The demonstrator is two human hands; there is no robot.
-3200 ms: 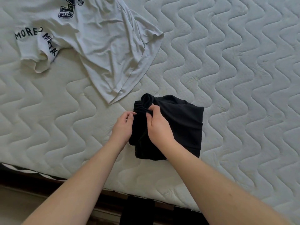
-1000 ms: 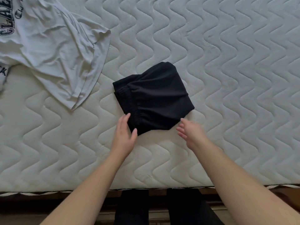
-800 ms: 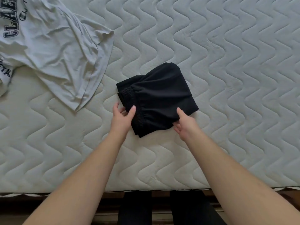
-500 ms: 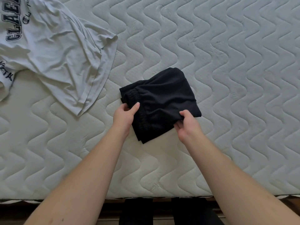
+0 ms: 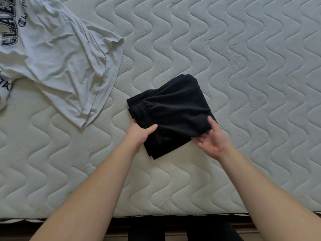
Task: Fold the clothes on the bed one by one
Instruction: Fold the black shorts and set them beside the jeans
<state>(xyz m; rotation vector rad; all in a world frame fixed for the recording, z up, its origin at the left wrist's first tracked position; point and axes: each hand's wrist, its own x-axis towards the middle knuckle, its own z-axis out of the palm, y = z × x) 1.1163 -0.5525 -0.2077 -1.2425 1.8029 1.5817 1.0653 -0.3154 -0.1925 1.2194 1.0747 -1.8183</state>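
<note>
A bedroom (bare quilted mattress (image 5: pixel 225 66), strewn clothes).

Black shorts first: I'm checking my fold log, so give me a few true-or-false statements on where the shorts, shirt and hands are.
1. Both hands grip the black shorts. True: the left hand holds the waistband side, the right hand the other edge.
2. The shorts are spread out flat and unfolded. False: they are folded into a compact bundle.
3. The white shirt lies unfolded on the mattress, left of the shorts. True.
4. The shirt overlaps the shorts. False: a strip of mattress shows between them.
5. The right hand rests on the shirt. False: it grips the shorts.
</note>
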